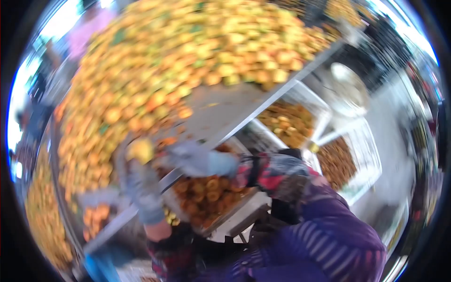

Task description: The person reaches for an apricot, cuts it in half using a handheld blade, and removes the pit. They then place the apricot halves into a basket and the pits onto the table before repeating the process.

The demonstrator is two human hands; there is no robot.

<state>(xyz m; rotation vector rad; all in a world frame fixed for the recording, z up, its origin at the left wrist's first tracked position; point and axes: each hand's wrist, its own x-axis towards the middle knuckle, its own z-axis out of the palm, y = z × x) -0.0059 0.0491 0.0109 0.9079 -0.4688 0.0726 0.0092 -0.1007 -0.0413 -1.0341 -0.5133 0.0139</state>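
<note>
Left hand: grey-gloved, fingers curled about one yellow fruit, which is held over the near side of the metal table.
Right hand: grey-gloved, just beside that fruit, fingers pointing towards it; blurred, so one cannot tell whether they pinch anything.
Fruit heap: round, yellow to orange, a few green leaves among it; covers most of the table beyond the hands.
Orange-red fruit: small cluster, near the table's edge, left of the left hand.
Orange-brown pieces: many hollow-looking, in a container below the right forearm.
White crate: plastic, against the table's metal edge, holding orange-brown pieces.
Second white crate: beside the first, holding browner pieces.
White bucket: round, beyond both crates.
Person in pink: across the table, blurred.
</note>
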